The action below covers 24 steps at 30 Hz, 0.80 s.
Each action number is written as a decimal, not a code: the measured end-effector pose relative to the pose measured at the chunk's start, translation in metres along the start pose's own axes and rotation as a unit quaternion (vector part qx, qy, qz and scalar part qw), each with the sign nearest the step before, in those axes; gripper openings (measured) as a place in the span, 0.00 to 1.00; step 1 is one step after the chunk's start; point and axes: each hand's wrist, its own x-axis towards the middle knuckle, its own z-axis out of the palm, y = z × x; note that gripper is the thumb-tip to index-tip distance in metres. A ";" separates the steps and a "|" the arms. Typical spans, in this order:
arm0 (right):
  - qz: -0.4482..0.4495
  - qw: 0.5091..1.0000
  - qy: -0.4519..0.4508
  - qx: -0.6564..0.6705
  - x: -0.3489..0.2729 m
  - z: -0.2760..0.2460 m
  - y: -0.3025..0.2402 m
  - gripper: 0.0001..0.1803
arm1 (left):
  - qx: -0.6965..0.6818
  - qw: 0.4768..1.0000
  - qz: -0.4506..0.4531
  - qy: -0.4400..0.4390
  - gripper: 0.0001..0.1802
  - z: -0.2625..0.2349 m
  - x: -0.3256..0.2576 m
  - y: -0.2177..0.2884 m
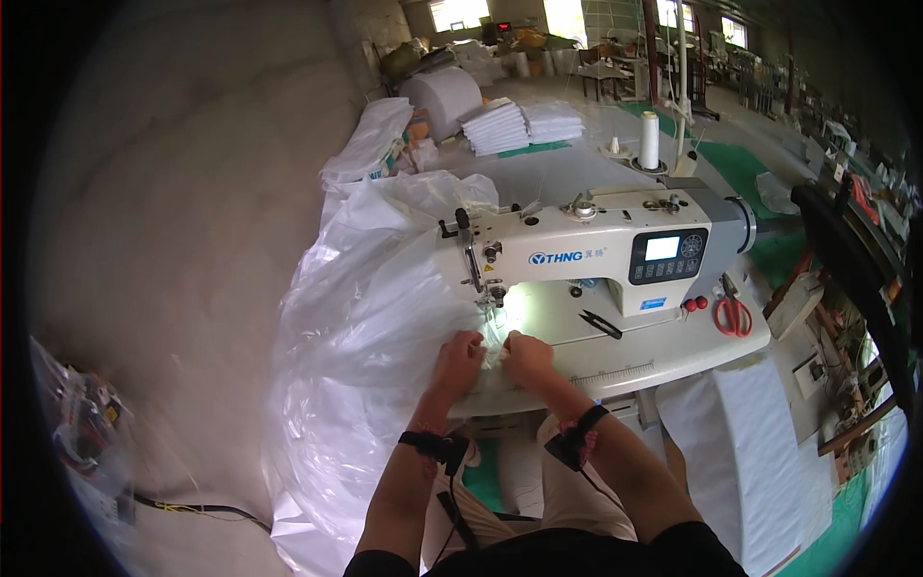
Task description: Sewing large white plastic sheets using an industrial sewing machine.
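A white sewing machine (567, 252) stands on its pale table, its lamp lighting the needle area. Just in front of the needle, my left hand (461, 363) is closed, fingers curled at the edge of white, translucent plastic sheeting (356, 298). Close beside it, my right hand (528, 362) pinches the same thin material, a short bunched strip of which shows between the hands. The fingertips are partly hidden by the glare and the backs of my hands. The sheeting spreads over the table's left side and hangs toward the floor.
Black thread snips (601, 324) and red-handled scissors (733, 315) lie on the table to the right. A white thread cone (649, 141) stands behind the machine. Folded white stacks (496, 127) and a large white roll (442, 101) sit farther back. White sheets (735, 462) hang at the near right.
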 end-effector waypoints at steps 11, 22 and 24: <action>0.024 0.998 0.036 0.050 -0.007 -0.003 0.000 0.11 | 0.081 0.986 0.143 0.033 0.17 0.020 -0.017 -0.004; -0.149 0.985 0.083 0.003 -0.019 -0.001 0.017 0.11 | -0.180 0.983 0.026 0.015 0.15 0.000 -0.014 -0.007; -0.160 0.983 0.086 0.015 -0.018 -0.002 0.019 0.11 | -0.120 0.993 -0.002 0.009 0.14 0.000 -0.026 -0.001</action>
